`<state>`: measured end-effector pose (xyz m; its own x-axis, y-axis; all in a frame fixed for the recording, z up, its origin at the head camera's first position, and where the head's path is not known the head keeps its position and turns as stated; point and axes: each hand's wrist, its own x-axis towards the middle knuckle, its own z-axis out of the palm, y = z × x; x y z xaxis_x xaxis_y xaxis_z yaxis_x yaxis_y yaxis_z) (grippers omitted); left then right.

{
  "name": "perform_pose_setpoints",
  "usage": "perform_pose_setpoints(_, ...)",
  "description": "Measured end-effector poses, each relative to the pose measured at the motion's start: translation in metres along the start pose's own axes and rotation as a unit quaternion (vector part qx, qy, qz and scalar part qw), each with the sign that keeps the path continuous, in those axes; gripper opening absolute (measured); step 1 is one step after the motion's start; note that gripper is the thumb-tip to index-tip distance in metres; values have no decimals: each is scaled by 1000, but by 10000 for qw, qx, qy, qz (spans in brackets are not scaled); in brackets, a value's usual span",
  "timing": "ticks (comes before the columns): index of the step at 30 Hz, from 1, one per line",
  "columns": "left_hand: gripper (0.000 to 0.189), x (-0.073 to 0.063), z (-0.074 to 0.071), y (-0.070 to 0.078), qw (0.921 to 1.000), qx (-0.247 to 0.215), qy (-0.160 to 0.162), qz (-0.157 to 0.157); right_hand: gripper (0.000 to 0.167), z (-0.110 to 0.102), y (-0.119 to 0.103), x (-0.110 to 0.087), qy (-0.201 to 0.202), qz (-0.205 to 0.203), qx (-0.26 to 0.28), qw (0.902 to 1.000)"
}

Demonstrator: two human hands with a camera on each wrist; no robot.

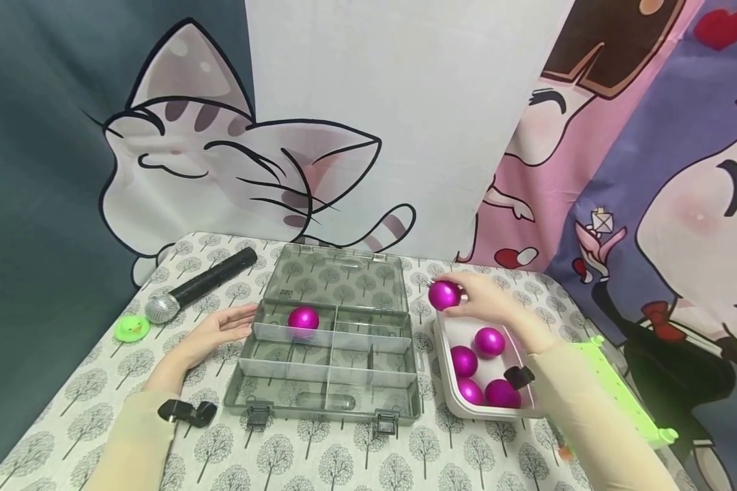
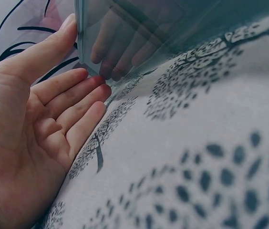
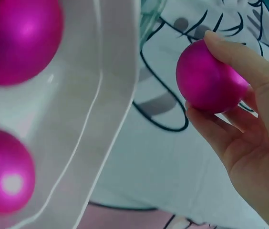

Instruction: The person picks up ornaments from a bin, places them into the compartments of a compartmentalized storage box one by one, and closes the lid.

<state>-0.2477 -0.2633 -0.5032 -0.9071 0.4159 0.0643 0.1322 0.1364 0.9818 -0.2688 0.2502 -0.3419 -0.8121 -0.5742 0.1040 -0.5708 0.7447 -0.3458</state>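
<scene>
Step in hand, as judged: taking a magenta ball [image 1: 444, 295] from a white tub [image 1: 460, 331] for stowing in a divided box [image 1: 282, 392]. Pinched between thumb and fingers of the right hand [image 1: 484, 300], at the tub's far left corner; apart from the tub wall in the right wrist view. Exact height not readable. Gripping nothing with the left hand [image 1: 218, 334]: open, fingers extended, placed at the box's left side by the far compartments. Contact with the wall: cannot tell for sure.

In the tub: four more balls [image 1: 490, 341] visible. In the box: a second ball [image 1: 304, 320], in the far left compartment; the other compartments without balls, lid [image 1: 338, 276] laid back on the far side.

Next move, as judged: calls for a carry leftward over the box's right wall, lowering into a free compartment, then loosening the pinch without nudging the thin dividers.

Orientation: round, hence no long axis and no pointing direction for the held ball; no mark visible to show rotation. For the box base, long axis left to right, latches [image 1: 258, 414] toward the person.
</scene>
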Motion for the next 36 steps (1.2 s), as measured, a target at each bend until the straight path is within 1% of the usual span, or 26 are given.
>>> perform_pose_setpoints(6,62,0,0,-1,10000,13,21,22,65,14,-20,27,78,-520,171,9985)
perform_pose_setpoints(10,62,1,1,-1,10000,71,15,2,63,26,-33,42,0,-719,302,9970)
perform_pose_setpoints(15,63,1,0,-1,10000,50,5,-9,63,39,-46,58,-282,-831,297,9957)
perform_pose_setpoints(18,63,0,0,0,10000,-15,-5,18,65,47,-52,66,-617,-757,191,9950)
perform_pose_setpoints(21,64,0,0,0,10000,-37,-18,17,65,53,-57,72,-958,-822,129,9919)
perform_pose_setpoints(23,64,0,0,1,10000,-49,-13,16,65,58,-58,76,-1120,-948,108,9891)
perform_pose_setpoints(27,64,0,0,1,10000,-77,-8,21,65,66,-59,82,-1266,-1095,-4,9859)
perform_pose_setpoints(29,64,0,1,2,10000,-79,-8,26,65,69,-59,85,-1333,-1068,-47,9853)
perform_pose_setpoints(36,64,0,1,4,10000,4,5,-20,66,76,-59,88,-1604,-980,53,9822)
